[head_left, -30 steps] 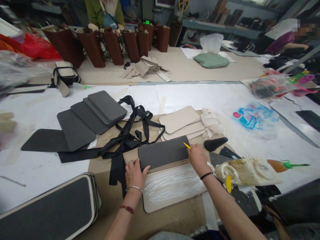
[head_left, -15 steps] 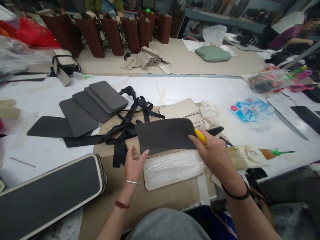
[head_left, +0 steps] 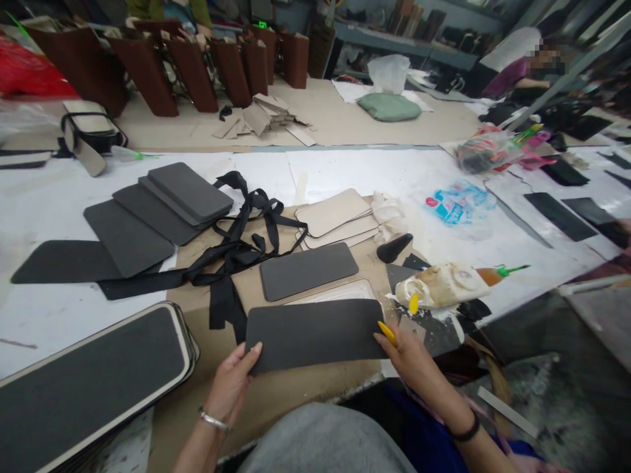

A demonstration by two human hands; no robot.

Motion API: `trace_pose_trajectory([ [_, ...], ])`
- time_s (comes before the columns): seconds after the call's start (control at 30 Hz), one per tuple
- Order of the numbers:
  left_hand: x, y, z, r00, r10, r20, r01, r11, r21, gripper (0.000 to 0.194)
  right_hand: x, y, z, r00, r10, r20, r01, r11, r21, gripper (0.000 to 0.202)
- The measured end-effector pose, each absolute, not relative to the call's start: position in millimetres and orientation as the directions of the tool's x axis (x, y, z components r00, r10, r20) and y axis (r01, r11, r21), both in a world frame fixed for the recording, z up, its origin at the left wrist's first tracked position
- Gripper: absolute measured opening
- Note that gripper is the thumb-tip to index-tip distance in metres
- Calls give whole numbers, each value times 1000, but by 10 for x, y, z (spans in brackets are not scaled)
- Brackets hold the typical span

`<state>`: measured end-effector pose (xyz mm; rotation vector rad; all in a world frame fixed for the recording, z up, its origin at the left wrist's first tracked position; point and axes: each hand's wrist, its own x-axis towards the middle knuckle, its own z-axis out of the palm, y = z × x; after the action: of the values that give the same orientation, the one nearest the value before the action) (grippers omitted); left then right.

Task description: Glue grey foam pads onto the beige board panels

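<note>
Both my hands hold a dark grey rounded panel (head_left: 315, 335) between them, low over the work area. My left hand (head_left: 229, 378) pinches its left end with the thumb on top. At the opposite end, my right hand (head_left: 411, 351) closes on the edge and also keeps a slim yellow tool (head_left: 388, 334) tucked in its fingers. Partly covered by the held panel is a beige piece (head_left: 362, 289) with whitish smears. Just behind it lies another dark panel (head_left: 309, 270).
Dark panels (head_left: 131, 233) and black straps (head_left: 246, 243) spread to the left, near a stack of long beige-edged panels (head_left: 98, 368). Beige pieces (head_left: 335, 213) lie behind. A glue-crusted bottle (head_left: 444, 286) is at right. Brown bags (head_left: 192, 72) stand at the back; people work beyond.
My left hand went from open to gripping the panel's left end. The held panel came nearer to me, covering much of the smeared piece and showing the dark panel behind.
</note>
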<state>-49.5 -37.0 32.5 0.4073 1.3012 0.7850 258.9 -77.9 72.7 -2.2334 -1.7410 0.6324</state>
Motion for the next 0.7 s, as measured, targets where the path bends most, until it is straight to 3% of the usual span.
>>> trace_pose_trajectory([
  [0.1,-422,-456,184,130,737,-663,-7,670,743,35,2752,-845,357,278,917,-287,879,-363,-309,26],
  [0.2,-317,-414,51,92,803,-589,262,551,792,35,2888,-731,221,312,890,-333,891,-396,-222,26],
  [0.33,-215,-298,-84,1,853,-522,526,443,726,38,2972,-498,185,365,872,-325,898,-422,-126,28],
  [0.7,-103,-238,-159,-67,864,-499,725,386,570,29,2868,-223,258,413,814,-408,905,-418,82,29],
])
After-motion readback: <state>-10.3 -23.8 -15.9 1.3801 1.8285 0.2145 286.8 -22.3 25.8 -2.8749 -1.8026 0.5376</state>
